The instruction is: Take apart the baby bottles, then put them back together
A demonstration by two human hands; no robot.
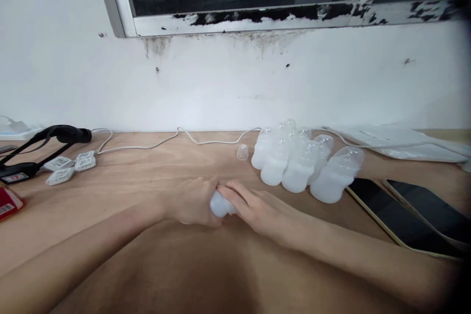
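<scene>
Both my hands meet low over the middle of the table, around a small whitish translucent baby bottle point(219, 204), which lies tilted between them. My left hand point(195, 200) is closed on it from the left, with most of its fingers hidden. On the other side my right hand point(255, 206) wraps its fingers over the bottle and covers much of it. A loose clear dome cap point(242, 152) stands on the table beyond the hands. To its right is a cluster of several similar baby bottles point(298, 170) with clear domed caps.
Two dark-screened phones point(405, 221) lie at the right, near a clear plastic bag point(397, 142). A white cable point(158, 147) runs along the wall. At the left are a black headset-like frame point(62, 135), several white labelled pieces point(61, 175) and a red box point(8, 202).
</scene>
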